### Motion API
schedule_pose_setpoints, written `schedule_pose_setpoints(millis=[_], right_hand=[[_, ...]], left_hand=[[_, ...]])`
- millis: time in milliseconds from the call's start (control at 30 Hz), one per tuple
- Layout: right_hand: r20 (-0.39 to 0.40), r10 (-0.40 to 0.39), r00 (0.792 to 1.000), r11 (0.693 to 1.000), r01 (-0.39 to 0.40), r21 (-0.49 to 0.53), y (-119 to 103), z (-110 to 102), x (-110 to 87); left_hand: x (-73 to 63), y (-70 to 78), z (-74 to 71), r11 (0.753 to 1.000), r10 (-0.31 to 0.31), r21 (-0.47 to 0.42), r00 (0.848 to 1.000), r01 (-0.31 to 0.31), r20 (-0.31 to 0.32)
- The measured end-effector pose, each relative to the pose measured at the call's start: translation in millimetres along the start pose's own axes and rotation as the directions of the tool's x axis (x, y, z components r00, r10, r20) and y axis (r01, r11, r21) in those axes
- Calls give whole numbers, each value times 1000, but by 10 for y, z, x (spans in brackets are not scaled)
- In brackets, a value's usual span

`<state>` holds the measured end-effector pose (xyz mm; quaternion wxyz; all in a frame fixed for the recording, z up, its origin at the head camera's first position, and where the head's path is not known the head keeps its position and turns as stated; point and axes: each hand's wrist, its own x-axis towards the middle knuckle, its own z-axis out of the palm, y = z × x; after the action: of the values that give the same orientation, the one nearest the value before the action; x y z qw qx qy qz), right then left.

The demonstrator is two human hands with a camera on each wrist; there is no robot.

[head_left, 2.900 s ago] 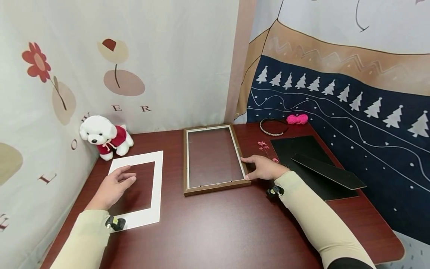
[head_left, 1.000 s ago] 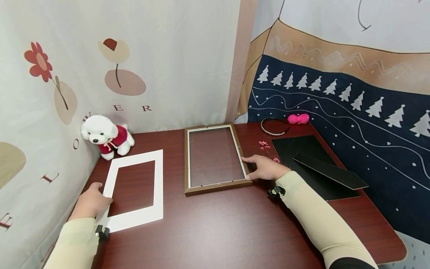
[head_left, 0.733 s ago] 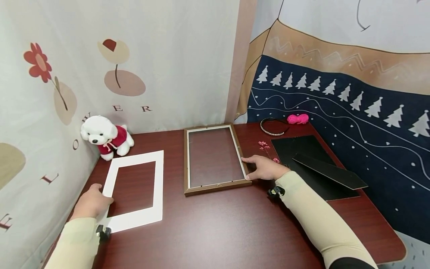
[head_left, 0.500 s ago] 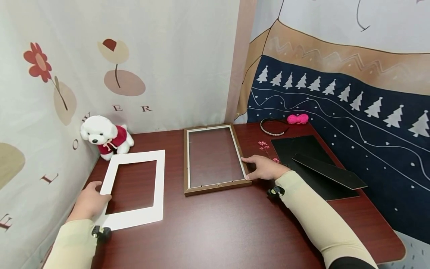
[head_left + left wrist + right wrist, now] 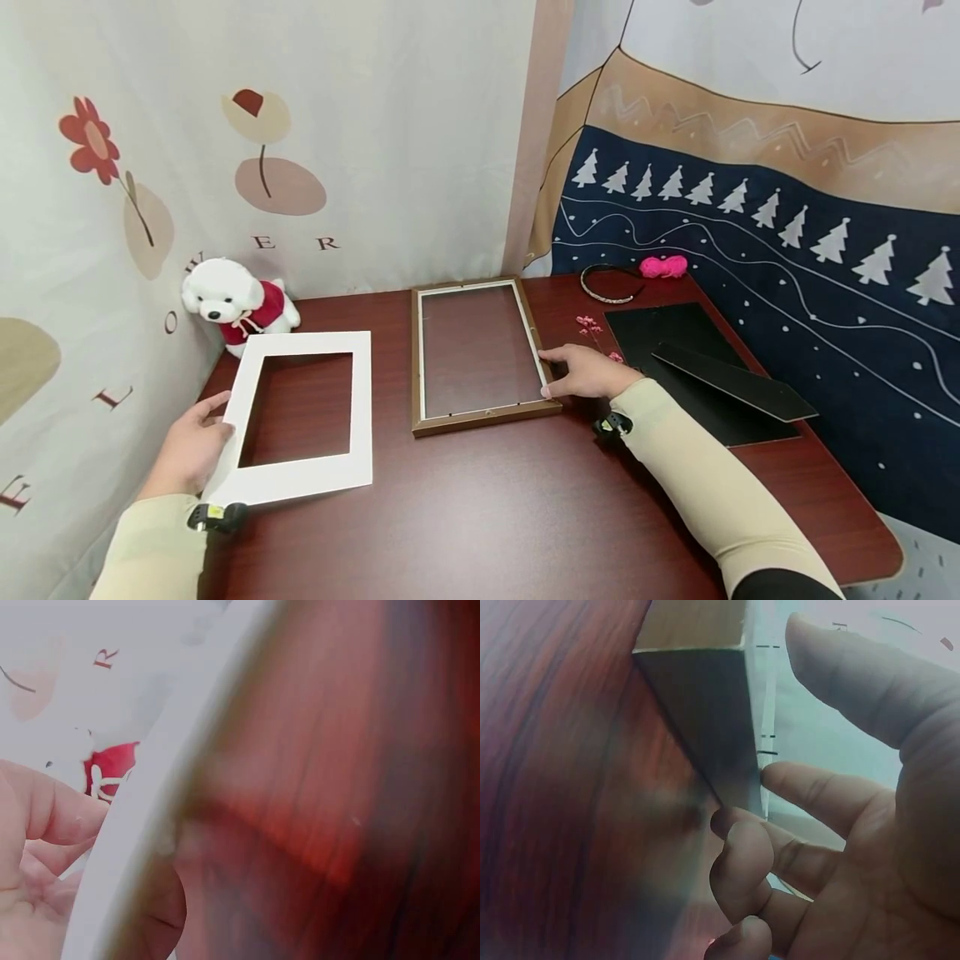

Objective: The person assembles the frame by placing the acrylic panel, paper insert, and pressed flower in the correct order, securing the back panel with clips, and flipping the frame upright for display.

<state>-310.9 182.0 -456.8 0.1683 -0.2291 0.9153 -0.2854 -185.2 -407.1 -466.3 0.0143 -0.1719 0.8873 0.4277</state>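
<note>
My left hand (image 5: 187, 446) pinches the left edge of a white picture mat (image 5: 362, 417), a flat border with a rectangular opening. The mat is raised and tilted over the table, its left side higher. In the left wrist view, the mat's edge (image 5: 139, 802) runs between thumb and fingers. A brown picture frame (image 5: 480, 417) with a clear pane and white inner lip lies flat at the centre. My right hand (image 5: 588, 372) rests against its right side, thumb and index finger spread along the rail. Up close, the other fingers bend loosely beside the frame's side (image 5: 697, 697).
A black backing board (image 5: 660, 325) with a raised stand flap (image 5: 731, 382) lies at the right. Pink flower sprigs (image 5: 588, 323), a headband (image 5: 607, 297) and pink yarn (image 5: 663, 267) are behind it. A plush dog (image 5: 243, 300) sits at the back left.
My left hand went from above the mat to its left edge, took hold of it and lifted that side, tilting the mat. My right hand stays at the frame.
</note>
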Motion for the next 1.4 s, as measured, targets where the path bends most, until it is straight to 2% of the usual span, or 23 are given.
schedule_pose_setpoints(millis=[367, 533, 667, 733, 933, 1067, 1400], right_hand=[[-112, 4, 994, 998, 3, 64, -65, 55, 58], [-135, -21, 991, 994, 34, 101, -158, 97, 87], [-156, -43, 987, 984, 69, 165, -233, 152, 111], [-168, -65, 984, 978, 96, 183, -269, 178, 116], [-142, -92, 986, 964, 124, 235, -366, 238, 131], [-124, -100, 987, 956, 130, 264, -417, 281, 130], [-75, -146, 986, 935, 162, 315, -555, 380, 107]], left_hand=[[-2, 170, 91, 987, 33, -157, 999, -31, 8], [1, 290, 164, 980, 8, -200, 1000, -12, -20], [19, 368, 241, 967, -8, -256, 999, -2, -40], [37, 399, 280, 952, -4, -306, 999, -7, -35], [65, 496, 426, 903, 27, -430, 1000, -23, 2], [86, 581, 555, 882, 42, -471, 999, -25, 26], [125, 854, 895, 870, 46, -493, 998, -15, 50]])
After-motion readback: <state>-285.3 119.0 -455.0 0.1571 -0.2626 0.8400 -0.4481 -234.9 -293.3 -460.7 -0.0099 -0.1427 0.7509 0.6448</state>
